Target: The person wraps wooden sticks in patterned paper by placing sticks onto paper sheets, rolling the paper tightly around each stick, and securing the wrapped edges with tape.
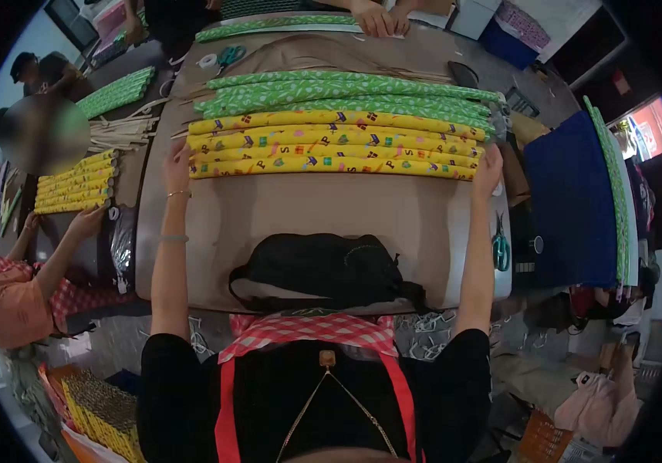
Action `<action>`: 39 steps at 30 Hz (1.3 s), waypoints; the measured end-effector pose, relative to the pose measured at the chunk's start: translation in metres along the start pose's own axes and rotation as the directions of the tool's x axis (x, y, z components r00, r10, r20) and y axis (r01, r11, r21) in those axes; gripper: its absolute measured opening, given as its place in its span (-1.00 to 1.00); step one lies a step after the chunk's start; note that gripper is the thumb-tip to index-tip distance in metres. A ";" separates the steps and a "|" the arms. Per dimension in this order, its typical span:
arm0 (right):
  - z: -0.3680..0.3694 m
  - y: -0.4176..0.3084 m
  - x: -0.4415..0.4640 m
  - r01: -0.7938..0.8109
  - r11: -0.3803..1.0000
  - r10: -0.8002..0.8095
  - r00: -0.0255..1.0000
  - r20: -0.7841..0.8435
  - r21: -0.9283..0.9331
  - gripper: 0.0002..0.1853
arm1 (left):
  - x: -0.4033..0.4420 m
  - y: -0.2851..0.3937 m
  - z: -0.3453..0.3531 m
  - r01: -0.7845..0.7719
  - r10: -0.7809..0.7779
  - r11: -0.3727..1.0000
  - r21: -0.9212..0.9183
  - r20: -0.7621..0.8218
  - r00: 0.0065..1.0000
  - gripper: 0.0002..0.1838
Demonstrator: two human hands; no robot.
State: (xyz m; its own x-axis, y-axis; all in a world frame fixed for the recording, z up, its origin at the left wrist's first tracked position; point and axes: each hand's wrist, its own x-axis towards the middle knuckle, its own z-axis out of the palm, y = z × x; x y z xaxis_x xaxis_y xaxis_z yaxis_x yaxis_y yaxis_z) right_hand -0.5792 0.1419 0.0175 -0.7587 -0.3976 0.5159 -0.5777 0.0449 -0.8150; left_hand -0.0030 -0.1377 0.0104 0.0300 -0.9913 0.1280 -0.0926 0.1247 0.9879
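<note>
Several yellow wrapping paper rolls (pixel 331 145), printed with small gifts and letters, lie side by side across the table in front of me. My left hand (pixel 177 163) is at their left ends, with its fingers bent against them. At the right ends, my right hand (pixel 488 171) presses in the same way, so the row is held between both hands. Directly behind lie several green patterned rolls (pixel 346 94), touching or nearly touching the yellow ones. The rolls hide part of my fingertips.
A black bag (pixel 323 266) lies at the table's (pixel 423 212) near edge. Teal scissors (pixel 501 248) rest at the right edge, another pair (pixel 231 55) at the back left. A co-worker's hands (pixel 381 17) work on a green roll opposite. Another person's hand (pixel 88 220) touches yellow rolls on the left.
</note>
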 end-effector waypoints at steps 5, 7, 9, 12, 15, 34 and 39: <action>-0.017 -0.059 -0.076 0.001 0.999 0.007 0.985 0.170 -0.045 -0.66 | -0.087 0.024 -0.023 0.051 -0.054 0.993 0.106 0.019 0.998 -0.68; -0.025 -0.069 -0.105 -0.066 0.998 0.070 0.976 0.208 -0.024 -0.67 | -0.127 0.021 -0.050 0.039 -0.032 0.995 0.090 -0.070 0.997 -0.69; -0.029 -0.081 -0.128 -0.130 0.991 0.128 0.939 0.318 -0.016 -0.67 | -0.166 0.002 -0.088 -0.050 0.113 0.976 0.210 -0.298 0.948 -0.69; -0.022 -0.072 -0.150 -0.299 0.949 0.239 0.891 0.386 0.102 -0.70 | -0.236 -0.011 -0.144 0.049 0.343 0.822 0.568 -0.562 0.753 -0.75; -0.010 -0.074 -0.151 -0.356 0.934 0.265 0.760 0.593 0.039 -0.74 | -0.327 -0.061 -0.215 0.394 0.236 0.680 0.618 -0.694 0.680 -0.75; 0.001 -0.072 -0.155 -0.018 0.975 0.155 0.772 0.616 -0.224 -0.67 | -0.607 -0.387 -0.196 0.363 -0.620 0.369 0.855 -0.065 0.782 -0.64; 0.002 -0.073 -0.154 0.146 0.947 0.088 0.739 0.668 -0.286 -0.62 | -0.622 -0.332 -0.194 0.631 -0.712 0.226 0.742 -0.316 0.627 -0.76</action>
State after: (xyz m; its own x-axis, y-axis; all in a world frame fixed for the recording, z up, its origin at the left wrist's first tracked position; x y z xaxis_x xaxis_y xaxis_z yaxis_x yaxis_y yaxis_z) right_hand -0.4200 0.1979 -0.0030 -0.4105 -0.9021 0.1330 -0.7437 0.2468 -0.6213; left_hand 0.2023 0.4454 -0.3802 0.3996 -0.6974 -0.5949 -0.7409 -0.6278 0.2383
